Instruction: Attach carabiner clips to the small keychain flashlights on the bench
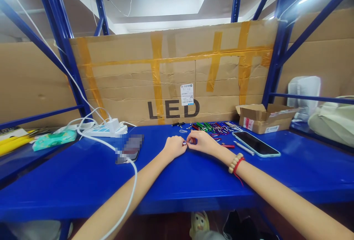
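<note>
Nearest the wearer, a white cable [135, 188] crosses in front of the left forearm, and the right wrist carries a bead bracelet [236, 163] with a red cord [240, 161]. Beyond the wrists, the two hands meet above the blue tabletop [171, 184]. The left hand [174, 147] is curled into a loose fist, gripping a small shiny piece [184, 143] between thumb and forefinger. The right hand [203, 142] comes in from the other side, its thumb and forefinger pinching at the right end of that piece. A metallic glint sits inside the right hand's curl; whether it belongs to the same piece or a second one cannot be told.

The piece lies in the narrow gap between the hands, its long axis seeming to run crosswise from one to the other. Neither hand is clearly nearer; both are at it.

Just right of the right hand lie a slim red tube [228, 146], a pale pen-like stick [243, 148] and a phone [257, 144]; well left of the left hand is a blurred dark device [134, 149]. Beyond the right hand spreads a heap of coloured tubes [215, 127], and farther right an open carton [257, 120]. Behind everything stands a taped cardboard panel [127, 81].
</note>
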### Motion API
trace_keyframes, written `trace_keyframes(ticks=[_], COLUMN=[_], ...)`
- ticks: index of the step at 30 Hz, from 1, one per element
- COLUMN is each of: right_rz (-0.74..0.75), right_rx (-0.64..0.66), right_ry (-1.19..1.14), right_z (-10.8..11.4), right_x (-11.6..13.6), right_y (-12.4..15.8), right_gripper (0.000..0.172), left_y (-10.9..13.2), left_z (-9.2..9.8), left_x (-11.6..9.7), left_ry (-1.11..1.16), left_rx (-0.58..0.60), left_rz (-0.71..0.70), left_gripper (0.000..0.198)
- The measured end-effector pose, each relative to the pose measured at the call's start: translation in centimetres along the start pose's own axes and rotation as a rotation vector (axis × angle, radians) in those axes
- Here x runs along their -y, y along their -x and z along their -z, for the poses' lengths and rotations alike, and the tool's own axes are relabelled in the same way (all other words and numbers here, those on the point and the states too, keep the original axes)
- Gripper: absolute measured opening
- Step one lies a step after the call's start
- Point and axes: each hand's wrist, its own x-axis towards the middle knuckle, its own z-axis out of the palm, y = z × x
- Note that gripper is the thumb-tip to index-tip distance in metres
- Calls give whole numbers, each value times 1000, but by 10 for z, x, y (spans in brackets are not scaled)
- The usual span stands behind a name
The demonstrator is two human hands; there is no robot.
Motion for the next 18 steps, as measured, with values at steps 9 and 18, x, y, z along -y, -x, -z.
trace_keyframes(ticks=[9, 18], right_rz=[6, 56], right_rx=[-30, -68], right_ry=[9, 11], right_z=[3, 3], right_x=[5, -2], right_y=[-1, -2], right_gripper=[3, 8], left_y=[1, -4], left_z=[1, -5], left_x=[-2, -1], left_ry=[33, 361], left_rx=[-5, -94], left_rz=[80, 304], left_gripper=[31, 27])
